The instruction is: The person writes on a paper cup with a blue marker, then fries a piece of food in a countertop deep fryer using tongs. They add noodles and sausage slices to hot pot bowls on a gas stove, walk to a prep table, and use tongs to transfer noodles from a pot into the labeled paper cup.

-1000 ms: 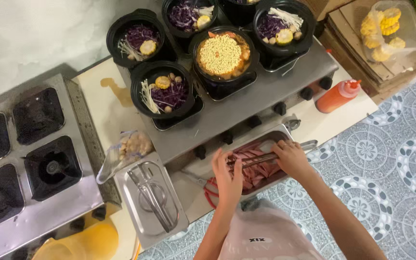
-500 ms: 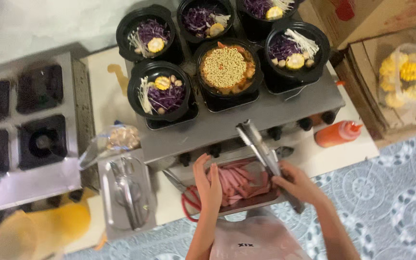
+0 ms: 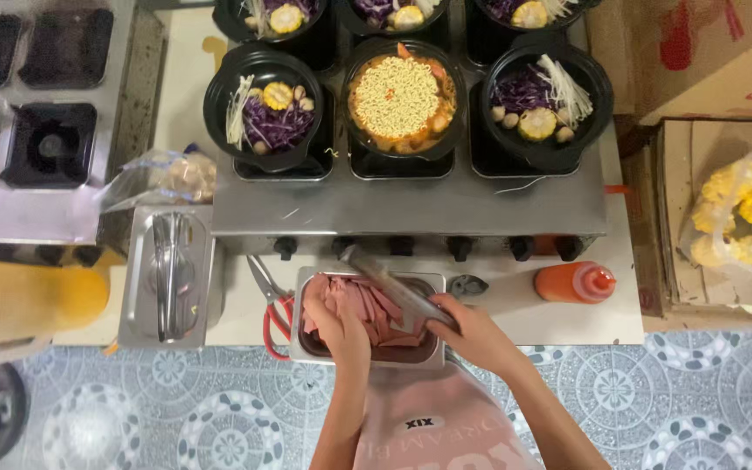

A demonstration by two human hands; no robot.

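A steel tray [image 3: 428,280] of pink ham slices [image 3: 354,306] sits at the counter's near edge. My left hand [image 3: 334,329] rests inside the tray on the slices, fingers curled over them. My right hand [image 3: 472,332] grips metal tongs [image 3: 391,283], which slant up and left across the tray. Beyond the tray stands a steel multi-burner stove [image 3: 411,209] carrying black pots. One pot holds yellow noodles [image 3: 400,94]. Pots with purple cabbage, corn and mushrooms sit left [image 3: 267,109] and right [image 3: 543,100] of it.
Red-handled scissors [image 3: 270,306] lie left of the tray, beside a steel container of utensils [image 3: 171,274]. An orange sauce bottle [image 3: 574,282] lies to the right. A bag of corn pieces [image 3: 741,218] sits in a cardboard box. A second burner unit [image 3: 32,113] is far left.
The view has shifted closer over the counter. My right hand has lowered the tongs from upright over the stove edge to slanting across the ham tray. My left hand stays in the tray.
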